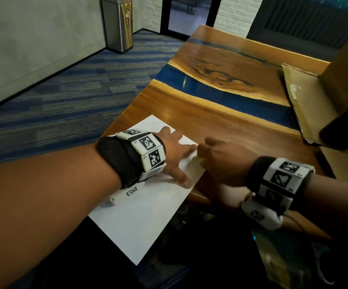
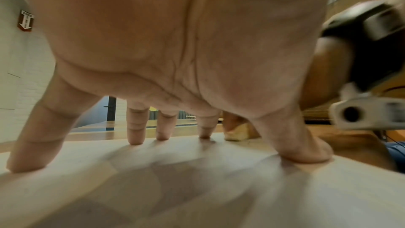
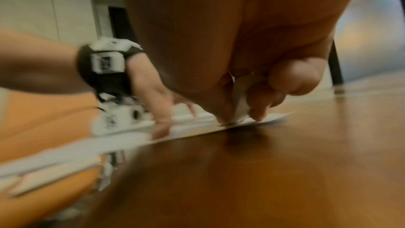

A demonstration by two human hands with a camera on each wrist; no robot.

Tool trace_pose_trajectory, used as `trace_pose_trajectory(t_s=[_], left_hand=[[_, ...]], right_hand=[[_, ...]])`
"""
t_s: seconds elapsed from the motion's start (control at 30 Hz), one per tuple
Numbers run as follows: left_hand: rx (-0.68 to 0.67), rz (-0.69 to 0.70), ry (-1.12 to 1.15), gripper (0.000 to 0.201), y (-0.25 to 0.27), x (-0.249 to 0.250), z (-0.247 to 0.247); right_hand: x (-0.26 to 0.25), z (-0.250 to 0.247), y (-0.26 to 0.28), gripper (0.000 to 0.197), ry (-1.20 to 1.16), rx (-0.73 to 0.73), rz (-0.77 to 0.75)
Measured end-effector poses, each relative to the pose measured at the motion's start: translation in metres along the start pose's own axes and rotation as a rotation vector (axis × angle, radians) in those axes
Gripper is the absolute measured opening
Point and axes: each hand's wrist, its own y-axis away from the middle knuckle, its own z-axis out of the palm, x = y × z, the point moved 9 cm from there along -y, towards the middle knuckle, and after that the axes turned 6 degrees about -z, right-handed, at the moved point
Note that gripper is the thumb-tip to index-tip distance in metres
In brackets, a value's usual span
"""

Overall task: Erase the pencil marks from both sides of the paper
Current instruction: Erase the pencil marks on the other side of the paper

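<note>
A white sheet of paper [image 1: 143, 215] lies on the near corner of the wooden table [image 1: 221, 122], its near part hanging past the edge. My left hand [image 1: 175, 157] is spread flat on it, with straight fingers [image 2: 136, 127] pressing it down. My right hand [image 1: 219, 161] is curled at the sheet's right edge, pinching a white eraser [image 3: 240, 107] whose tip touches the paper [image 3: 263, 120]. The same eraser [image 2: 236, 133] shows past my left thumb in the left wrist view. Faint pencil marks are barely visible near the sheet's far end.
An open cardboard box [image 1: 314, 97] lies on the table at the right, partly under a dark object [image 1: 344, 132]. A blue resin strip [image 1: 221, 88] runs across the tabletop. A metal bin [image 1: 118, 24] stands on the carpet at the far left.
</note>
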Motion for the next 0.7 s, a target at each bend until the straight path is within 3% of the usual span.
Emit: trace_pose_trajectory(t_s=[0.07, 0.23, 0.33, 0.43, 0.5, 0.63, 0.7], left_hand=[[0.000, -0.009, -0.019, 0.115, 0.000, -0.001, 0.001], [0.014, -0.003, 0.015, 0.116, 0.000, -0.003, 0.000], [0.008, -0.013, -0.018, 0.117, 0.000, -0.002, 0.001], [0.009, -0.014, -0.014, 0.119, 0.001, -0.002, 0.002], [0.010, -0.014, -0.003, 0.120, 0.001, -0.004, 0.002], [0.014, -0.010, -0.015, 0.119, 0.001, -0.001, 0.001], [0.017, -0.029, -0.026, 0.122, 0.005, -0.003, 0.001]], right_hand=[[0.022, -0.004, -0.005, 0.029, 0.032, 0.031, 0.062], [-0.015, 0.002, 0.002, 0.025, -0.026, 0.006, -0.099], [0.022, -0.009, -0.003, 0.029, 0.029, 0.027, 0.070], [-0.005, -0.006, 0.004, 0.027, 0.106, -0.001, -0.094], [-0.030, 0.002, 0.016, 0.027, 0.038, 0.004, -0.187], [0.018, 0.001, 0.007, 0.027, -0.009, 0.006, 0.042], [0.034, 0.001, 0.003, 0.026, 0.014, 0.009, 0.084]])
